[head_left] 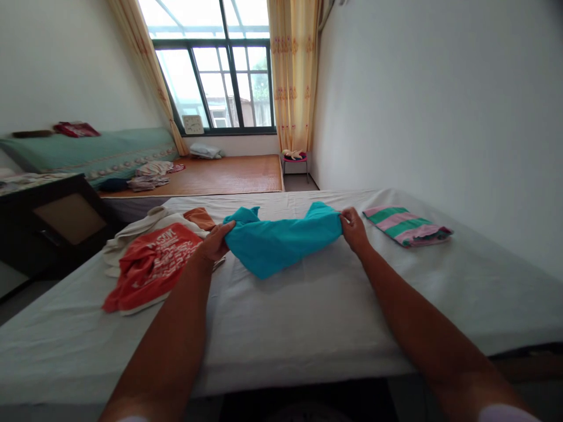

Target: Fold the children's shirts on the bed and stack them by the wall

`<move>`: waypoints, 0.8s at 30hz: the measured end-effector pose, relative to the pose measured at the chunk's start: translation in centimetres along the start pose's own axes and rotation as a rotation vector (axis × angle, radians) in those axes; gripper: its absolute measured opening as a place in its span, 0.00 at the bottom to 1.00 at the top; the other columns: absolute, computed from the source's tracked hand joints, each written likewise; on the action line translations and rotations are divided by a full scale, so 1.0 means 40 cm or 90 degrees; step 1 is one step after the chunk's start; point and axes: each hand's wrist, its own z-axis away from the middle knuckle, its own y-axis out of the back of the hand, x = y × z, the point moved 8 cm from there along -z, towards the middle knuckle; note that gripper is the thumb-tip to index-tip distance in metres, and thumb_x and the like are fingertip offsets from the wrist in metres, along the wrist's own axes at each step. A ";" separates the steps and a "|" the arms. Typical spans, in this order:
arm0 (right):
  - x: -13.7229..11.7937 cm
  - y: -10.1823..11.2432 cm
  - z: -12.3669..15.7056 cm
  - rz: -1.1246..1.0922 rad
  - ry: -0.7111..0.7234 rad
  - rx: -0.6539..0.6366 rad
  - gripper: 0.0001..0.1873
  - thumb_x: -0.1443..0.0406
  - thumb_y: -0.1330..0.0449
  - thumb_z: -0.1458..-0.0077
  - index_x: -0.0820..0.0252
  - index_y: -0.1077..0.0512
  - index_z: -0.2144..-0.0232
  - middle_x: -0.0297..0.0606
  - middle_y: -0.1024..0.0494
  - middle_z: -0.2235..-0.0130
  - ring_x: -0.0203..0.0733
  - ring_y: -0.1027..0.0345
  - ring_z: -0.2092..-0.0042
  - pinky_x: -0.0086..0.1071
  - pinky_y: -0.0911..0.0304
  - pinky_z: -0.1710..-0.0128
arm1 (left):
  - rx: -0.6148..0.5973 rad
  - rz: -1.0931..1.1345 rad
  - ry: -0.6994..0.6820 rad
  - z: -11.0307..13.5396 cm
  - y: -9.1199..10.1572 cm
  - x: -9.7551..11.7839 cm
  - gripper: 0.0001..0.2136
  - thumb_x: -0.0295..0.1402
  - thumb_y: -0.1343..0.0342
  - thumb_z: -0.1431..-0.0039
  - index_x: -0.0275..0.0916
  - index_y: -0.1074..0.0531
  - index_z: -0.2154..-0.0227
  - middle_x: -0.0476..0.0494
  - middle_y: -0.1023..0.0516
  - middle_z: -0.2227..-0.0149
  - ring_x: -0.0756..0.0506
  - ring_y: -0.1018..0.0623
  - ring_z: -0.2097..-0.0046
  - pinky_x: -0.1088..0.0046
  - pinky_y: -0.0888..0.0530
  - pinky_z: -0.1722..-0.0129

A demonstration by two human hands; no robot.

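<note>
A turquoise garment [281, 240] is stretched across the middle of a bed with a white sheet [308, 316]. My left hand [214, 241] is closed on its left end and my right hand [353, 228] is closed on its right end. The cloth sags between them and touches the sheet. Just left of my left hand lies a crumpled orange shirt with white lettering [152, 264], on top of a cream garment [136, 231]. A folded green and pink striped cloth [407, 225] lies to the right of my right hand.
A dark cabinet [48, 225] stands at the left of the bed. Beyond is a wooden platform [220, 174] with loose clothes, a green couch cover [88, 152], a window with yellow curtains [294, 76] and a small stool [294, 157]. A white wall runs along the right.
</note>
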 end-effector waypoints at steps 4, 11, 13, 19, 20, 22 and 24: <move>-0.160 0.115 -0.038 -0.126 0.082 0.152 0.13 0.53 0.45 0.43 0.55 0.38 0.63 0.30 0.34 0.69 0.34 0.37 0.69 0.26 0.37 0.71 | 0.068 0.172 -0.095 0.007 -0.007 0.072 0.16 0.44 0.43 0.43 0.37 0.26 0.59 0.43 0.19 0.64 0.38 0.20 0.57 0.64 0.22 0.60; -0.185 0.038 -0.200 0.045 0.120 0.023 0.24 0.60 0.42 0.49 0.56 0.38 0.49 0.46 0.35 0.46 0.48 0.33 0.50 0.45 0.33 0.53 | 0.191 0.385 -0.095 -0.030 0.068 0.051 0.14 0.39 0.55 0.34 0.36 0.32 0.53 0.40 0.21 0.61 0.45 0.20 0.57 0.75 0.21 0.65; -0.154 0.017 -0.212 0.141 0.162 0.014 0.28 0.61 0.42 0.50 0.59 0.38 0.46 0.49 0.36 0.43 0.53 0.40 0.43 0.50 0.41 0.44 | 0.240 0.407 -0.099 -0.031 0.103 0.028 0.13 0.37 0.56 0.33 0.36 0.34 0.53 0.39 0.23 0.60 0.46 0.20 0.55 0.75 0.21 0.63; -0.002 -0.091 -0.113 0.343 0.134 -0.172 0.30 0.54 0.44 0.47 0.61 0.36 0.44 0.50 0.32 0.44 0.56 0.41 0.42 0.50 0.47 0.41 | 0.190 0.081 -0.066 -0.046 0.081 -0.018 0.12 0.38 0.43 0.44 0.38 0.27 0.60 0.40 0.24 0.54 0.44 0.23 0.53 0.70 0.24 0.57; 0.026 -0.107 -0.088 0.368 0.117 -0.198 0.32 0.52 0.43 0.48 0.61 0.36 0.44 0.50 0.32 0.44 0.57 0.42 0.42 0.50 0.46 0.42 | 0.161 -0.041 -0.060 -0.052 0.064 -0.030 0.14 0.41 0.41 0.46 0.38 0.26 0.60 0.39 0.24 0.54 0.43 0.23 0.52 0.67 0.25 0.55; 0.070 -0.125 -0.044 0.403 0.101 -0.212 0.34 0.49 0.42 0.50 0.59 0.36 0.44 0.49 0.35 0.42 0.58 0.44 0.41 0.50 0.46 0.42 | 0.124 -0.320 -0.075 -0.062 0.036 -0.057 0.19 0.45 0.39 0.51 0.39 0.25 0.58 0.39 0.24 0.52 0.39 0.26 0.48 0.62 0.29 0.49; 0.098 -0.134 -0.012 0.421 0.104 -0.223 0.37 0.48 0.40 0.51 0.57 0.37 0.42 0.48 0.39 0.39 0.58 0.45 0.40 0.49 0.45 0.42 | 0.125 -0.587 -0.105 -0.069 0.025 -0.085 0.23 0.45 0.36 0.54 0.40 0.25 0.55 0.38 0.26 0.49 0.36 0.30 0.44 0.58 0.35 0.44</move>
